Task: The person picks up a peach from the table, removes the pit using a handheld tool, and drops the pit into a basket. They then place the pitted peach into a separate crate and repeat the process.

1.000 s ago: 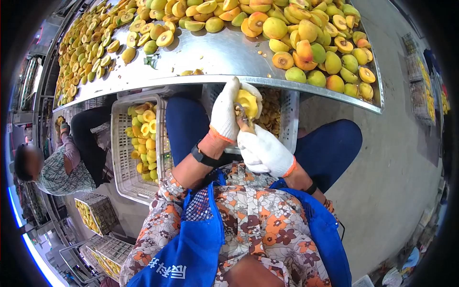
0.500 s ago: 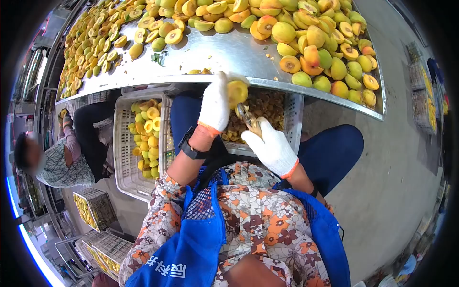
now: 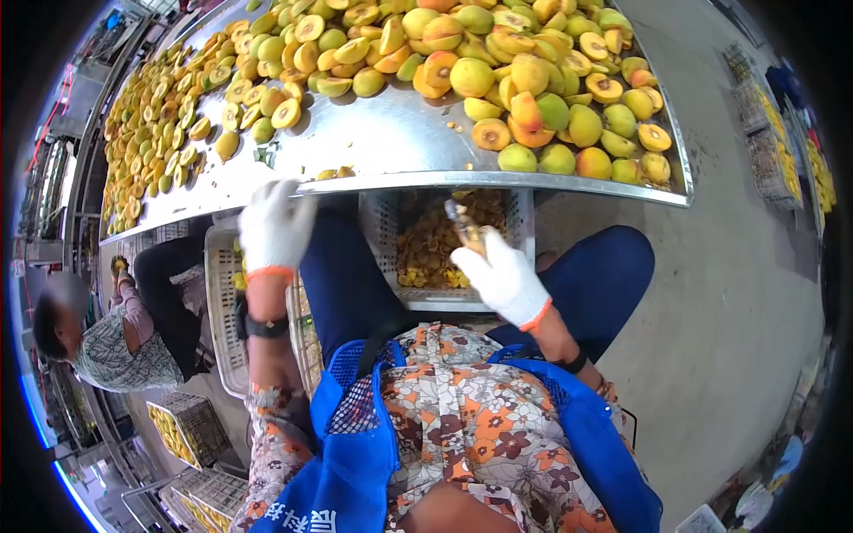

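My left hand (image 3: pixel 277 229), in a white glove with an orange cuff, is over the left plastic crate (image 3: pixel 216 306), close to the table's front edge. Motion smears its fingers, and any fruit in them cannot be made out. In my gloved right hand (image 3: pixel 508 280) is a pitting tool (image 3: pixel 464 224) with a metal head and a wood-coloured handle, pointing up and left. Beneath that tool, a white crate (image 3: pixel 444 305) between my knees contains brown-yellow pits and scraps. Halved yellow peaches (image 3: pixel 338 67) cover much of the metal table (image 3: pixel 382 142).
Whole and halved peaches (image 3: pixel 569 115) are heaped at the table's right side, against its raised rim. At the left sits another person (image 3: pixel 133 346). Crates of yellow fruit (image 3: pixel 187 426) stand on the floor below them, and more crates (image 3: pixel 771 164) are at the far right.
My left hand has moved left, away from the tool, to above the left crate; the peach half it held is no longer visible. My right hand still grips the tool. The view has shifted slightly.
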The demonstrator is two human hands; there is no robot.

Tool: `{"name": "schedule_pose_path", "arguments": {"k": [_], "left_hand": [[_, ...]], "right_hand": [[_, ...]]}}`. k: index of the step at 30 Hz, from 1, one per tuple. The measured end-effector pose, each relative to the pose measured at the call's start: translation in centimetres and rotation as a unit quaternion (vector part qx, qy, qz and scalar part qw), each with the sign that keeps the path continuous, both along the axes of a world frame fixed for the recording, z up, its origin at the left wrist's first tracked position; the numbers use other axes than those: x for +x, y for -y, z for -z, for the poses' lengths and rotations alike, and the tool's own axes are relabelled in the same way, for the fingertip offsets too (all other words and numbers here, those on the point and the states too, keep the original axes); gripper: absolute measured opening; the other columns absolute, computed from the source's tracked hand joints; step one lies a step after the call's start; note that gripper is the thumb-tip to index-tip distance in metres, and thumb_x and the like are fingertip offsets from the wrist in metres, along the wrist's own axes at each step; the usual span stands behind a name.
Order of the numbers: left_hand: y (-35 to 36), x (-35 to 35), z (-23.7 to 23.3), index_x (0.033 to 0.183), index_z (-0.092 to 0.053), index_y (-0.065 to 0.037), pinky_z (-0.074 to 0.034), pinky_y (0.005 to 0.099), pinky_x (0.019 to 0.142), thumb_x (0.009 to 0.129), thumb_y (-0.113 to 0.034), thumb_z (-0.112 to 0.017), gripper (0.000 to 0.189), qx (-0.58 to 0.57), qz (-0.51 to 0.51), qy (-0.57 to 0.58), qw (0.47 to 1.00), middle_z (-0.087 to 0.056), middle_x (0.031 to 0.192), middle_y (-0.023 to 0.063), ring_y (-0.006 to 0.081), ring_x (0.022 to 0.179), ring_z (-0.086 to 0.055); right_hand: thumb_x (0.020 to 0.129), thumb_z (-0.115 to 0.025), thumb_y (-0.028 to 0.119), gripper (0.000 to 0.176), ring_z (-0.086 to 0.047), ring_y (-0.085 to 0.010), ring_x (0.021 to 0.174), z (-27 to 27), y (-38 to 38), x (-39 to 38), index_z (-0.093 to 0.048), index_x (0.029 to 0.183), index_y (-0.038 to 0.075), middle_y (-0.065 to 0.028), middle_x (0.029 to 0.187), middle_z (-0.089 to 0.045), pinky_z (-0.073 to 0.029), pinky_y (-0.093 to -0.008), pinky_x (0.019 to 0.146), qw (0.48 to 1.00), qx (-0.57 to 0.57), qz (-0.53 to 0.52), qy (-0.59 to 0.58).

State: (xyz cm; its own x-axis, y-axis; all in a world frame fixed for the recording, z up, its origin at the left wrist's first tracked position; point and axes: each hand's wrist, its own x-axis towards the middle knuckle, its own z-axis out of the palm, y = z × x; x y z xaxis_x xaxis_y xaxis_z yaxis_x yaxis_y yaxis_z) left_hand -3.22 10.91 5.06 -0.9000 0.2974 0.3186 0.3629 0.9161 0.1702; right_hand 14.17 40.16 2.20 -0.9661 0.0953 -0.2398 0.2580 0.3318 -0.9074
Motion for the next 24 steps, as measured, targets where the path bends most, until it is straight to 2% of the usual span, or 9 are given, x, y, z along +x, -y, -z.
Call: {"name": "schedule_pose_path", "arguments": {"k": [2,4,6,9,14,16,17,20,24], "left_hand": [[-7.8,-0.3,-1.1,0.114,-0.071,-0.009,-0.051,0.0448,0.094,0.09,-0.029,-0.067,0.032,0.081,0.119,0.072,0.987,-0.07,0.11,0.0172,0.0352,0.108,-0.064],[-14.4,-1.5,0.4,0.121,-0.068,-0.009,-0.053,0.0459,0.089,0.091,-0.028,-0.065,0.036,0.124,0.226,0.055,0.965,-0.071,0.108,0.0177,0.0358,0.101,-0.067],[-20.0,-2.2,-0.4,0.13,-0.06,-0.009,-0.054,0.0478,0.085,0.091,-0.029,-0.065,0.043,0.133,0.241,0.176,0.945,-0.071,0.107,0.0206,0.0383,0.095,-0.069],[-25.0,-4.5,3.4,0.133,-0.051,-0.011,-0.055,0.0475,0.078,0.089,-0.032,-0.068,0.051,0.037,0.215,0.162,0.962,-0.071,0.101,0.0245,0.0397,0.092,-0.069],[-24.6,-3.8,3.1,0.13,-0.054,-0.011,-0.057,0.0393,0.07,0.089,-0.024,-0.07,0.047,0.027,0.2,0.218,0.955,-0.07,0.096,0.0196,0.0305,0.086,-0.071],[-22.3,-3.5,4.6,0.131,-0.057,-0.01,-0.057,0.037,0.071,0.086,-0.018,-0.073,0.048,0.289,0.226,0.218,0.904,-0.07,0.092,0.0139,0.0229,0.085,-0.07],[-20.7,-3.6,5.3,0.122,-0.064,-0.009,-0.056,0.0366,0.073,0.088,-0.023,-0.073,0.038,0.301,0.195,0.19,0.914,-0.071,0.094,0.0163,0.0227,0.083,-0.071],[-16.8,-0.1,0.1,0.106,-0.07,-0.002,-0.054,0.0315,0.075,0.092,-0.026,-0.07,0.028,0.402,0.163,0.272,0.859,-0.071,0.094,0.0072,0.0142,0.085,-0.066],[-13.3,2.7,0.2,0.114,-0.065,-0.002,-0.053,0.0291,0.079,0.099,-0.035,-0.059,0.037,0.436,0.195,0.371,0.796,-0.068,0.097,0.0073,0.014,0.089,-0.064]], "right_hand": [[0.098,-0.064,0.038,0.041,-0.066,-0.0504,0.083,1.1,0.7,0.0,-0.053,0.112,0.001,-0.033,0.083,-0.065,-0.052,-0.0526,0.066,0.997,0.037,-0.016,-0.07],[0.096,-0.069,0.035,0.047,-0.068,-0.0468,0.078,1.2,1.1,0.5,-0.055,0.117,-0.004,-0.0277,0.079,-0.066,-0.051,-0.0479,0.061,0.996,0.056,-0.002,-0.076],[0.096,-0.068,0.036,0.048,-0.068,-0.0477,0.08,1.3,1.0,1.2,-0.055,0.118,-0.006,-0.0288,0.081,-0.066,-0.052,-0.0474,0.064,0.995,0.054,0.006,-0.086],[0.096,-0.067,0.036,0.049,-0.067,-0.0481,0.085,1.2,0.2,1.8,-0.054,0.118,-0.005,-0.0304,0.085,-0.066,-0.053,-0.0469,0.067,0.998,0.044,0.021,-0.038],[0.096,-0.067,0.036,0.047,-0.067,-0.048,0.088,0.8,-0.6,1.8,-0.055,0.114,-0.006,-0.0304,0.089,-0.065,-0.052,-0.0467,0.07,0.998,0.031,0.042,-0.031],[0.096,-0.067,0.034,0.044,-0.066,-0.0477,0.084,0.8,-0.9,1.8,-0.056,0.111,-0.006,-0.0295,0.086,-0.064,-0.052,-0.0463,0.07,0.994,0.053,0.034,-0.087],[0.097,-0.067,0.033,0.043,-0.066,-0.0471,0.083,0.3,-0.9,1.8,-0.056,0.111,-0.006,-0.0286,0.085,-0.064,-0.052,-0.0459,0.069,0.995,0.036,0.047,-0.082],[0.096,-0.07,0.025,0.039,-0.067,-0.0402,0.081,-0.2,-0.8,1.6,-0.056,0.116,-0.006,-0.0242,0.09,-0.066,-0.052,-0.0419,0.07,0.994,0.007,0.061,-0.092],[0.096,-0.07,0.024,0.041,-0.07,-0.0392,0.082,-2.9,0.4,0.7,-0.054,0.12,-0.005,-0.0253,0.091,-0.068,-0.053,-0.0403,0.072,0.991,-0.025,0.048,-0.126]]}}
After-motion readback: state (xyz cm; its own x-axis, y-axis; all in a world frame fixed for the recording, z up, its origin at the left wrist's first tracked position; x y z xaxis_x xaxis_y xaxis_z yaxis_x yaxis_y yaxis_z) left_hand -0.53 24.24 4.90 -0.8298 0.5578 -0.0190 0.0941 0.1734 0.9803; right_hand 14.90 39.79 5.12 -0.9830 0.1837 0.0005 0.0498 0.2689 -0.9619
